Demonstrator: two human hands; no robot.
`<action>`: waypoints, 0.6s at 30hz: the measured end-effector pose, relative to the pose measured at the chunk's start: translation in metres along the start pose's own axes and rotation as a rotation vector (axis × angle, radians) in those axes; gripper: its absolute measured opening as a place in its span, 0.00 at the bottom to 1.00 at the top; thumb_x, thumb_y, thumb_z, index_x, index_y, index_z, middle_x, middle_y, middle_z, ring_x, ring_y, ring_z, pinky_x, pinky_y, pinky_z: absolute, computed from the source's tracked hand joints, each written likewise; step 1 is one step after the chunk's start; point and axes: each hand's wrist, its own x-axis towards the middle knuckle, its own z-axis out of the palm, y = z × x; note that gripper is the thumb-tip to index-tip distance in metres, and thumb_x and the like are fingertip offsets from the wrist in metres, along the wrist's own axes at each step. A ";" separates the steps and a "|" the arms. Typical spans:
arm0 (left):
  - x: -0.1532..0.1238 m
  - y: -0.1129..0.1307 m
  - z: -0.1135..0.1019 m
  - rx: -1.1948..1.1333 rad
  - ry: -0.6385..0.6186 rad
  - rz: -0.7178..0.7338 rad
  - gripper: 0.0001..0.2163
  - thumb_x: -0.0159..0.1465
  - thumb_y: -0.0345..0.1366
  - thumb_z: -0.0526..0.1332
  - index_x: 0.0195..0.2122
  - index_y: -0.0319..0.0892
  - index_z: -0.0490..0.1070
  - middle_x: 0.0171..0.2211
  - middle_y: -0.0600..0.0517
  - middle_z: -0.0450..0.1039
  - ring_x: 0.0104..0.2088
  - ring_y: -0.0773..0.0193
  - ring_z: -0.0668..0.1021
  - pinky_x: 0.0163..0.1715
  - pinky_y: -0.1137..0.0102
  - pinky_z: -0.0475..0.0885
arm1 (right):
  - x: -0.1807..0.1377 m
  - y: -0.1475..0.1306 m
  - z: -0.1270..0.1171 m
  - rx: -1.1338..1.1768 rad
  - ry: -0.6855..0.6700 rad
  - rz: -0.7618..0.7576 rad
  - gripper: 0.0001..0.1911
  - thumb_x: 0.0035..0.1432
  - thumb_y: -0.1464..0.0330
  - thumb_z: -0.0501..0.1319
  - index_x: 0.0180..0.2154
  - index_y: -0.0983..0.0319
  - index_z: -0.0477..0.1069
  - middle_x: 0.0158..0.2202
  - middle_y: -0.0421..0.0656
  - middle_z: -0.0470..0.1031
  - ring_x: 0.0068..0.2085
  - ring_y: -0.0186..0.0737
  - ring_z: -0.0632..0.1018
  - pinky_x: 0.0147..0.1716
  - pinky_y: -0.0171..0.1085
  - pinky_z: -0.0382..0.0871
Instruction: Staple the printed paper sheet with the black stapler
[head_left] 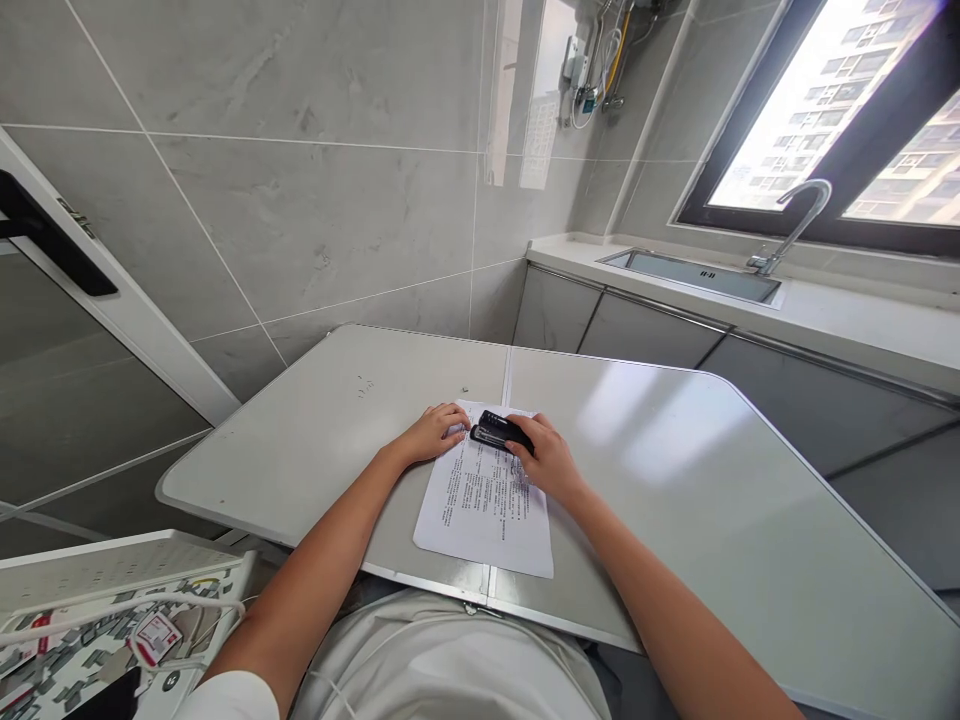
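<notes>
A printed sheet of paper [486, 510] lies on the grey folding table [675, 480] in front of me. My right hand [549, 458] is closed around a black stapler [499, 432] set at the paper's top edge. My left hand [433, 432] rests on the top left corner of the paper, fingers curled down onto it, just beside the stapler's nose.
A tiled wall stands behind the table. A counter with a sink [694, 275] and tap [796, 222] runs along the right under a window. A white rack [105, 600] with cables and small items sits at my lower left. A dark door panel [67, 380] is at left.
</notes>
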 end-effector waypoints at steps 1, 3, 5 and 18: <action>0.000 0.001 -0.001 0.001 0.000 -0.004 0.10 0.71 0.38 0.57 0.48 0.48 0.75 0.55 0.48 0.74 0.59 0.53 0.73 0.63 0.54 0.64 | 0.002 0.003 0.002 0.013 0.038 0.013 0.21 0.68 0.66 0.58 0.60 0.58 0.71 0.50 0.48 0.78 0.54 0.48 0.74 0.54 0.44 0.68; -0.001 0.005 -0.002 0.001 0.000 -0.009 0.09 0.70 0.38 0.57 0.48 0.48 0.75 0.54 0.48 0.74 0.58 0.52 0.73 0.63 0.54 0.64 | 0.005 0.009 0.006 0.038 0.077 0.037 0.21 0.68 0.67 0.58 0.61 0.59 0.71 0.51 0.48 0.78 0.55 0.49 0.72 0.55 0.45 0.69; 0.000 0.009 -0.003 -0.010 0.003 -0.012 0.10 0.70 0.39 0.58 0.49 0.48 0.74 0.55 0.48 0.74 0.58 0.51 0.73 0.62 0.54 0.64 | 0.007 0.014 0.009 0.049 0.086 0.036 0.21 0.68 0.67 0.57 0.61 0.59 0.72 0.51 0.47 0.79 0.55 0.49 0.71 0.55 0.45 0.68; 0.010 0.013 0.015 0.013 0.046 -0.045 0.10 0.70 0.43 0.62 0.49 0.46 0.75 0.51 0.46 0.77 0.54 0.51 0.75 0.58 0.54 0.64 | 0.010 0.015 0.000 0.077 0.313 0.074 0.23 0.73 0.55 0.53 0.36 0.59 0.81 0.38 0.46 0.80 0.41 0.44 0.76 0.44 0.40 0.69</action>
